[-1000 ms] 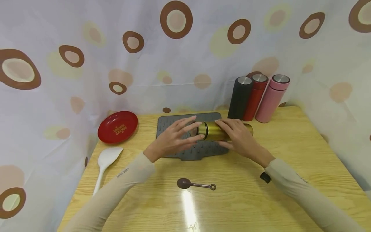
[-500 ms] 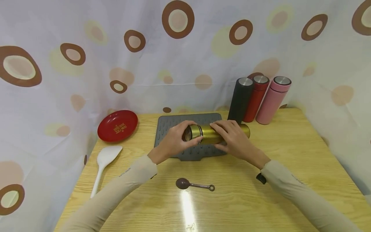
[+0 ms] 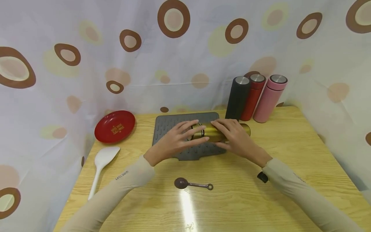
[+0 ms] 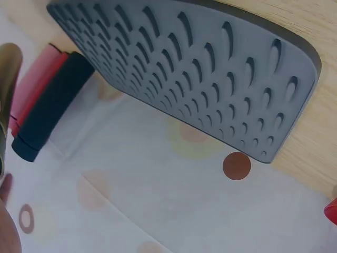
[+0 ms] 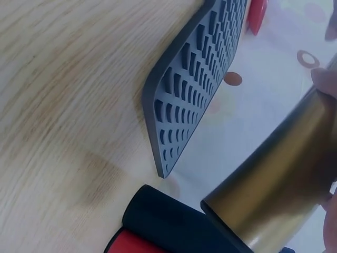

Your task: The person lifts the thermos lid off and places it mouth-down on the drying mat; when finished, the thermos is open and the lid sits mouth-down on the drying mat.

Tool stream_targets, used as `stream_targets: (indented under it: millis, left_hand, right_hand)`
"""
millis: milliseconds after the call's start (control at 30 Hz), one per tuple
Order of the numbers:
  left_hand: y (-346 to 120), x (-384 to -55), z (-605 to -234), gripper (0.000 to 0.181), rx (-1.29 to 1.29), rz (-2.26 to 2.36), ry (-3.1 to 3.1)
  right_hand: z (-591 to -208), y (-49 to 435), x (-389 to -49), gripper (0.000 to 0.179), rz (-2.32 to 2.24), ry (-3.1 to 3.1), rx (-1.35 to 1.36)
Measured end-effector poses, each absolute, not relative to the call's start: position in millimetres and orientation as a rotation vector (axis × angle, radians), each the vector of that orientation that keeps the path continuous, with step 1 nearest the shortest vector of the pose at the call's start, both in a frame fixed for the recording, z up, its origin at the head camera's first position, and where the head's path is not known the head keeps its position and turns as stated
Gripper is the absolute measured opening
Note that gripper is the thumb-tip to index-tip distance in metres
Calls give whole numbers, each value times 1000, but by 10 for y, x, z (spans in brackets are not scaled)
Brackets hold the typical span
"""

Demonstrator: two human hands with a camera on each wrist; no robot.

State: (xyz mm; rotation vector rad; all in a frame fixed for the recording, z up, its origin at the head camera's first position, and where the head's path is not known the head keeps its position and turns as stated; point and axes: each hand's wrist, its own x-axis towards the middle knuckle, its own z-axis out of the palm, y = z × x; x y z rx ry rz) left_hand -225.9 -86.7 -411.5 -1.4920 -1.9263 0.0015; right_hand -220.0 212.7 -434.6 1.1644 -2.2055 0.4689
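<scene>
A gold thermos flask (image 3: pixel 210 132) is held sideways over the grey ridged mat (image 3: pixel 171 121), its lid end to the left. My right hand (image 3: pixel 234 135) grips its body, fingers over the top and thumb below. At the lid end, my left hand (image 3: pixel 178 139) lies across the lid with its fingers fairly straight; its contact with the lid is partly hidden. In the right wrist view, the flask's base end (image 5: pixel 253 216) points toward the lower left. Only a strip of the gold flask (image 4: pixel 6 79) shows in the left wrist view.
Black (image 3: pixel 238 98), red (image 3: pixel 253 98) and pink (image 3: pixel 270 100) flasks stand at the back right. A red plate (image 3: pixel 115 126) and a white spatula (image 3: pixel 102 159) lie on the left. A brown spoon (image 3: pixel 181 183) lies in front of the mat. Patterned cloth (image 3: pixel 185 64) hangs behind the table.
My left hand closed round the lid half a second ago; now its fingers are straighter and turned across the lid's near side. My right hand keeps its grip, and the flask stays nearly in place.
</scene>
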Motion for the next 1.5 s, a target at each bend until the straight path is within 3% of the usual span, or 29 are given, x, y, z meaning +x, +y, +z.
stream_targets:
  millis: [133,233,367,467,633,933,1167,1367,1500]
  left_hand:
    - [-933,-2236,-4081,68,-1514,-95,-1994]
    - [-888,-2172,-4069,68,-1449,-451,-2196]
    - [-780,-2050,-4067,56,-1099,-1263,-2438]
    - [-720,-1981,-4078,48,-844,-1550,-2480]
    - [-684,-1961,-4091,44,-765,-1495,-2525]
    - [-723,-1992,-3985,57,-874,-1388,-2509]
    - [-719,-2012,-3938,63,-932,-1351,-2549]
    - [-725,-1995,-3961,90,-1083,-1177,-2481]
    - [-764,-2005,-3975,82,-1212,-944,-2361]
  right_hand:
    - [-4353,2138,-2199,75,464,-2186,1193]
    - [-4362,2133,-2208,72,479,-2192,1191]
    - [-4367,2096,-2204,88,483,-2217,1165]
    - [-4374,2065,-2197,92,468,-2219,1147]
    - [-4387,2049,-2193,91,440,-2208,1131]
    - [-4414,2104,-2204,92,494,-2233,1104]
    - [-4390,2120,-2202,74,491,-2249,1117]
    - [-4362,2093,-2193,96,539,-2227,1070]
    - [-4347,2101,-2186,97,562,-2223,1051]
